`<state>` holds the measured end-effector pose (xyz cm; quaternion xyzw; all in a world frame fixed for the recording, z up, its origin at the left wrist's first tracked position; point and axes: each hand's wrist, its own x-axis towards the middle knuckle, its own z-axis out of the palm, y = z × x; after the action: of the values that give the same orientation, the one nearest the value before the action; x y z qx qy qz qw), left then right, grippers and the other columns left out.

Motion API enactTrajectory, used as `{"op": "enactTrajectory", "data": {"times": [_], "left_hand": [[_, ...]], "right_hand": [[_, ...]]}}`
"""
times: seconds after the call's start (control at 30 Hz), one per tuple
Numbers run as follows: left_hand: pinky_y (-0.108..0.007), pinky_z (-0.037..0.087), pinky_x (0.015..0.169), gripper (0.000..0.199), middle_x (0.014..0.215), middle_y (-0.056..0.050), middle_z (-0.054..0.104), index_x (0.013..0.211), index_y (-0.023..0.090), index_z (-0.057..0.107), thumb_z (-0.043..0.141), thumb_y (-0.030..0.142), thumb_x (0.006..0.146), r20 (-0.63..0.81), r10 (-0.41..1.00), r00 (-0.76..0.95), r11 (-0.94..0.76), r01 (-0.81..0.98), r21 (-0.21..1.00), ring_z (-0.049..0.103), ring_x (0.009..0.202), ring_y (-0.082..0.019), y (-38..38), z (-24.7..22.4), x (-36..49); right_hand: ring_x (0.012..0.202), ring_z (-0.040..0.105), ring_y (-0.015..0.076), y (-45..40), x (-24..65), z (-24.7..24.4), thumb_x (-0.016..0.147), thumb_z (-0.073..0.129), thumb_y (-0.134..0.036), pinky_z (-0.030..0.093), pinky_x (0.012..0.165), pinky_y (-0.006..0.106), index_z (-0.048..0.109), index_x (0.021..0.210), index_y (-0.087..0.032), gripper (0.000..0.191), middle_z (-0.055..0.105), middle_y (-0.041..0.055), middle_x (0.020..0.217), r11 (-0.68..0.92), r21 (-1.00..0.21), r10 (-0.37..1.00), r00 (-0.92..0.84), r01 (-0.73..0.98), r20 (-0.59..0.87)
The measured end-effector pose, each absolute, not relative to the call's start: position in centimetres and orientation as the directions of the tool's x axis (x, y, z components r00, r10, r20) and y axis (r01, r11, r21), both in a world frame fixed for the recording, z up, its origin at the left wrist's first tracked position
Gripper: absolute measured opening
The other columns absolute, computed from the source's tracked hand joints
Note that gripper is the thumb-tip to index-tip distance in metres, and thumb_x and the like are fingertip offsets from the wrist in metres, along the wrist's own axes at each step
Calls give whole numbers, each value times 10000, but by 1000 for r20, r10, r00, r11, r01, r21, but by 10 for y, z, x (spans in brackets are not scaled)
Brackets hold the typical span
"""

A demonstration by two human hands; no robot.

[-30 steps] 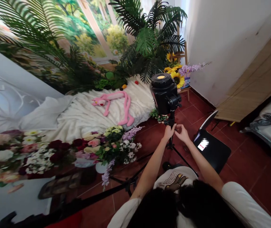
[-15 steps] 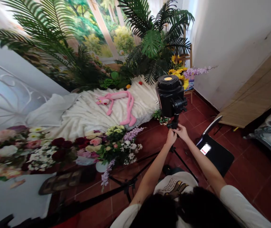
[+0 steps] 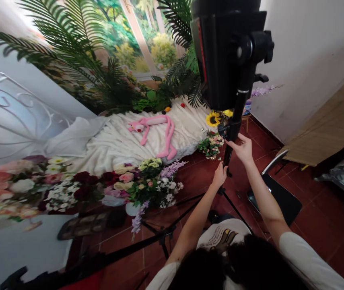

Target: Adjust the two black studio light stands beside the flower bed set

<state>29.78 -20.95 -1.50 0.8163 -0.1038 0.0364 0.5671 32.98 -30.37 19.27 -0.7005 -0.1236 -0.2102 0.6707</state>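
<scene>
A large black lamp stands high on a black stand pole, which rises in front of me. Wrapped round the lower part of the pole is my left hand. My right hand is higher up, at the pole just below a black collar with a knob; its fingers are closed round or against the pole there, partly hidden behind it. The stand's dark legs spread over the red tiled floor below.
A pink plush toy lies on a white draped bed. Flowers line the bed's near side. A black chair is at the right, and another black stand crosses the lower left.
The lamp has risen and looks much larger, with more pole showing beneath it. My right hand has moved up and right with the collar. My left hand is slightly lower on the pole.
</scene>
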Motion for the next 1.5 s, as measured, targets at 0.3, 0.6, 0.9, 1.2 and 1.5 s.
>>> {"op": "enactTrajectory", "data": {"times": [0.3, 0.6, 0.9, 1.2, 1.5], "left_hand": [[-375, 470, 885, 370, 1107, -135, 606, 1202, 167, 470, 356, 379, 920, 194, -112, 975, -342, -221, 913, 607, 982, -221, -209, -22, 299], [-380, 458, 915, 396, 1128, -143, 600, 1197, 159, 477, 329, 406, 925, 197, -140, 970, -356, -235, 905, 595, 1035, -223, -208, -25, 301], [-390, 456, 918, 433, 1134, -158, 598, 1208, 140, 465, 342, 437, 918, 166, -124, 978, -354, -200, 914, 599, 1037, -228, -210, -30, 302], [-336, 432, 978, 383, 1169, -114, 593, 1159, 182, 520, 366, 435, 916, 268, -57, 962, -240, -274, 931, 574, 1089, -161, -174, -18, 280], [-269, 504, 718, 442, 771, -36, 652, 879, 170, 604, 313, 502, 906, 45, 509, 860, -248, 97, 964, 620, 665, -123, -15, -57, 192]], "right_hand": [[986, 620, 215, -332, 281, 116, 807, 603, -421, 469, 902, 354, 616, 1058, -209, 329, 674, 80, 1038, -249, -928, -90, 948, 276, 306], [508, 563, 145, -329, 246, 2, 862, 484, -483, 442, 511, 250, 565, 707, -227, 311, 613, -14, 580, 38, -950, -139, 940, -310, -312], [315, 288, 62, -315, 255, -1, 768, 396, -24, 261, 349, 136, 328, 588, -208, 267, 312, -99, 390, 897, -131, 327, 834, -421, -444], [311, 264, 52, -301, 241, 4, 730, 374, -45, 214, 340, 154, 263, 561, -208, 260, 297, -87, 419, 875, -175, 277, 762, -452, -585], [334, 250, 54, -223, 265, 32, 815, 448, -209, 196, 322, 161, 320, 617, -215, 236, 336, -92, 441, 615, -260, 550, 641, -744, -535]]}}
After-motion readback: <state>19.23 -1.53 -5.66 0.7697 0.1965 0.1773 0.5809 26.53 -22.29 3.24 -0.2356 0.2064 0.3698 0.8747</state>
